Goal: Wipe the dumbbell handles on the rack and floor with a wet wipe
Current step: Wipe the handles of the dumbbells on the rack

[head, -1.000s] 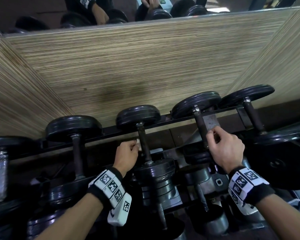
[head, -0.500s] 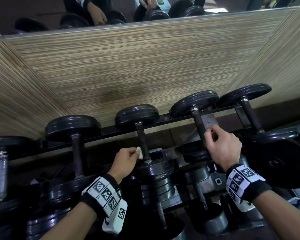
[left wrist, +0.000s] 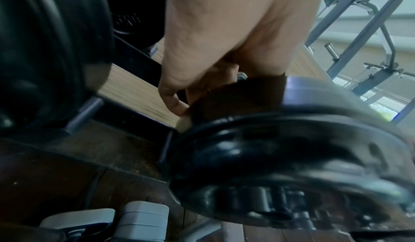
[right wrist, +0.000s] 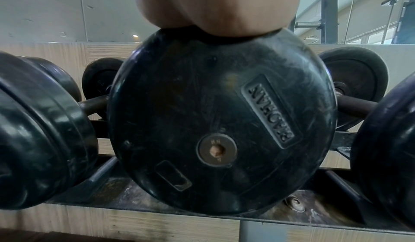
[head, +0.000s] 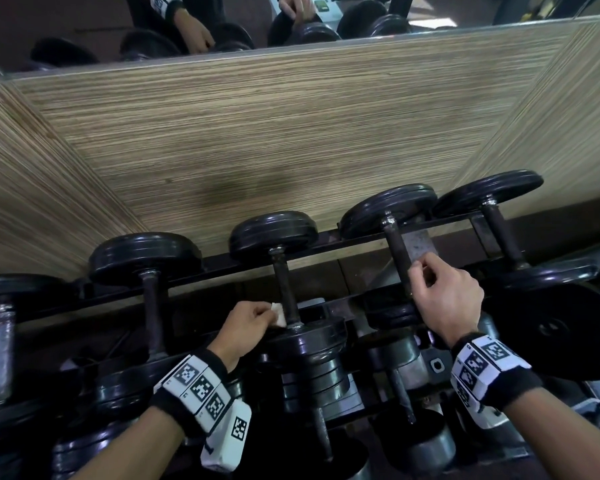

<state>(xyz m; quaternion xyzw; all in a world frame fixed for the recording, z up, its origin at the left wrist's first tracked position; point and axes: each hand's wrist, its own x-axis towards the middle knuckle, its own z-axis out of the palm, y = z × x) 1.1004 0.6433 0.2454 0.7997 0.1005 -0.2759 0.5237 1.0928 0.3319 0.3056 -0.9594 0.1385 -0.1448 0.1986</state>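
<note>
left hand (head: pixel 246 328) pinches wet wipe (head: pixel 278 313) against low end of middle dumbbell handle (head: pixel 286 292), 9 o'clock side, likely to scrub by the plate | right hand (head: pixel 445 296) curls on next handle (head: pixel 397 252) at 3 o'clock, probably steadying | rack (head: pixel 354 242) under both | hidden: right fingers behind plate in wrist view, left wrist view blurred

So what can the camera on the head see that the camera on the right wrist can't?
Only the head view shows both hands: the left hand holding a small white wet wipe against a dark metal dumbbell handle, and the right hand curled round the next dark handle. Only the right wrist view shows the flat face of a round black weight plate with raised letters and a brown centre bolt. Both show the black dumbbells on the rack before the striped wood wall panel.
</note>
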